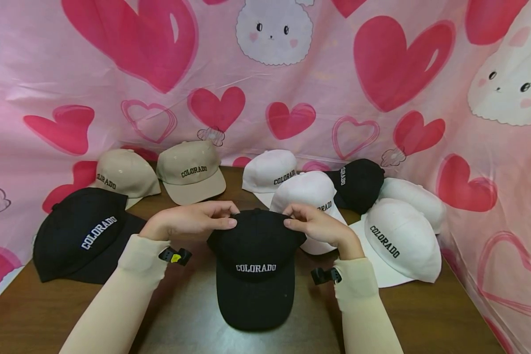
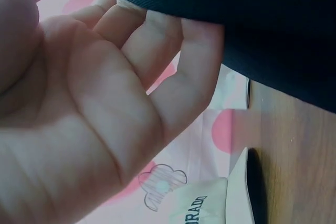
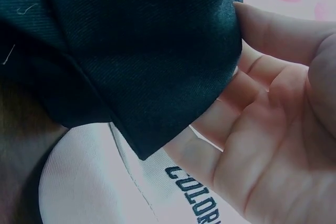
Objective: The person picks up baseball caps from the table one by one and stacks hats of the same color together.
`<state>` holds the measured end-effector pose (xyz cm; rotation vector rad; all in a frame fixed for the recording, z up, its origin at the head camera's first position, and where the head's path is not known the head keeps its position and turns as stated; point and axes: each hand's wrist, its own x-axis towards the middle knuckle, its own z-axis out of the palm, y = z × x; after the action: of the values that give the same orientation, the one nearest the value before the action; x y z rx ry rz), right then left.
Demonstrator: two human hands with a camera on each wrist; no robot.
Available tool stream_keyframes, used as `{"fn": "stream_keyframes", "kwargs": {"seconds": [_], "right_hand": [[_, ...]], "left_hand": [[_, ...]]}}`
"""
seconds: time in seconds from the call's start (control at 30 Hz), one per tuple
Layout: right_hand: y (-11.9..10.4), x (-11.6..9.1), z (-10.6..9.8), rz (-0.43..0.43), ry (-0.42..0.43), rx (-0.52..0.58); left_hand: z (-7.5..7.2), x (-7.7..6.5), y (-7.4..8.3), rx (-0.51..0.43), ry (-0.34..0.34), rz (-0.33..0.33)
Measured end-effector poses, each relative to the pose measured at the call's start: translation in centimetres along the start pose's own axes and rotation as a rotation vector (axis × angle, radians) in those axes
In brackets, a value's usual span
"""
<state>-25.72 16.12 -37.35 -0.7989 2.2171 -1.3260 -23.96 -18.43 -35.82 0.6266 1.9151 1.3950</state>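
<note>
A black baseball cap (image 1: 256, 295) with white COLORADO lettering is held above the table's middle, its brim toward me. My left hand (image 1: 190, 219) pinches the crown's far left side between thumb and fingers. Opposite it, my right hand (image 1: 320, 226) pinches the far right side. In the left wrist view, the fingers (image 2: 163, 51) curl behind the cap's dark fabric (image 2: 273, 30). The right wrist view has the thumb (image 3: 283, 32) at the edge of the black fabric (image 3: 157, 66), with the other fingers behind it.
Another black cap (image 1: 77, 241) lies at the left. Two beige caps (image 1: 126, 172) (image 1: 192, 169) sit at the back left. White caps (image 1: 402, 241) (image 1: 305, 191) (image 1: 270, 169) and a black cap (image 1: 363, 184) crowd the back and right. A pink heart-patterned cloth (image 1: 230, 73) hangs behind the wooden table (image 1: 177, 314).
</note>
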Motion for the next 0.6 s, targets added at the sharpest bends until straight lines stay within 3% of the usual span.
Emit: {"fn": "stream_keyframes", "kwargs": {"seconds": [0.27, 0.47, 0.6], "right_hand": [[0.04, 0.04, 0.14, 0.009, 0.016, -0.019], [0.23, 0.15, 0.29, 0.054, 0.068, -0.093], [0.35, 0.22, 0.43, 0.072, 0.096, -0.14]], "left_hand": [[-0.36, -0.11, -0.22, 0.127, 0.048, -0.029], [-0.62, -0.21, -0.46, 0.172, 0.1, -0.054], [-0.57, -0.01, -0.54, 0.246, 0.139, -0.034]]}}
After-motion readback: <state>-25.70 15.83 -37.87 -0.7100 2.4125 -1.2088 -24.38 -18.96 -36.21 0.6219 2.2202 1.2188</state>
